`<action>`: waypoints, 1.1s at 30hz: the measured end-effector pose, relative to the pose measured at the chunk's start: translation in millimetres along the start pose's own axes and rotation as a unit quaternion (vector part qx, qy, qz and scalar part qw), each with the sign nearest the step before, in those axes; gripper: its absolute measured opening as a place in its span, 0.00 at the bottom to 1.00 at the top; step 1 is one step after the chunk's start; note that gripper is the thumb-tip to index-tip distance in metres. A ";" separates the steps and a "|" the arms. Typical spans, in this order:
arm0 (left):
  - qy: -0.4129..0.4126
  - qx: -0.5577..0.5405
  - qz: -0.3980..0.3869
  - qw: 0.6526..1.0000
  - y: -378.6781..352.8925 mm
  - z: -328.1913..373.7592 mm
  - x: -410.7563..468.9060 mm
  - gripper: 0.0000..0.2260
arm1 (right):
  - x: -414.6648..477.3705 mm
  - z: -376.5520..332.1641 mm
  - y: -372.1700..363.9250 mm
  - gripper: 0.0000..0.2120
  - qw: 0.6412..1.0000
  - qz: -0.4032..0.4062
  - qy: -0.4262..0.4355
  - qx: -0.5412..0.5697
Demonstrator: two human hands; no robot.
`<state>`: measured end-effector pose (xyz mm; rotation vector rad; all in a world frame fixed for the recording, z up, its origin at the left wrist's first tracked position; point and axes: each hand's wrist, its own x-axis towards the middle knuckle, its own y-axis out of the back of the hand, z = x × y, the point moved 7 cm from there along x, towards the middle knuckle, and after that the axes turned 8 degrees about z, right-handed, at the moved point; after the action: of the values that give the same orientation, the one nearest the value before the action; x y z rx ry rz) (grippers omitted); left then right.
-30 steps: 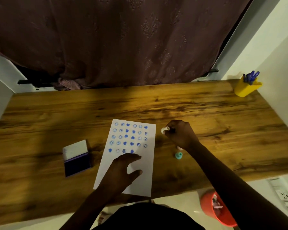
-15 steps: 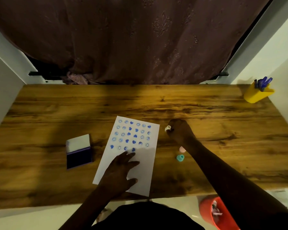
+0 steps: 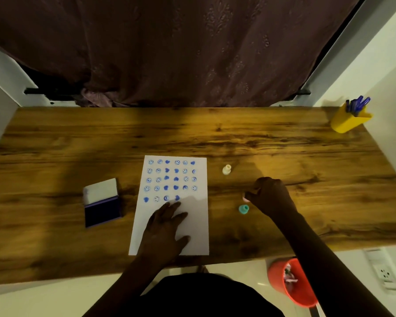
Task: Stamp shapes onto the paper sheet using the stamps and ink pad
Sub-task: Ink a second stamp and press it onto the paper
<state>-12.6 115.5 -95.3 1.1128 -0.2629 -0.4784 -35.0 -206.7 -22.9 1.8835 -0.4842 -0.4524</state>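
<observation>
A white paper sheet lies in the middle of the wooden table, its upper half filled with rows of blue smiley and heart prints. My left hand rests flat on the sheet's lower half, fingers spread. An open ink pad with a dark blue surface lies left of the sheet. A cream stamp stands alone right of the sheet. My right hand is closed around a small pink stamp, just above a teal stamp standing on the table.
A yellow cup of blue pens stands at the table's far right corner. A dark curtain hangs behind the table. An orange bin sits on the floor below the front edge.
My right hand set the cream stamp down beside the sheet, moved toward me and closed on the pink stamp. My left hand stayed on the paper.
</observation>
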 end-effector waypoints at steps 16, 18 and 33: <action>0.075 -0.246 0.074 0.963 65.6 17.8 22.1 0.23 | -29.4 -89.3 18.7 0.11 0.955 -0.082 -0.008 0.283; 0.095 -0.321 0.079 0.939 76.6 20.8 22.8 0.20 | -41.7 -110.0 7.7 0.10 0.930 -0.131 -0.027 0.342; 0.125 -0.469 0.140 0.863 110.2 -28.2 -6.9 0.21 | -74.6 -198.0 -43.4 0.11 0.866 -0.277 0.027 0.416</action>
<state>19.7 180.6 -7.5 0.1584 0.0540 -0.1443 10.6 1.9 9.9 2.8912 -0.0641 -0.6212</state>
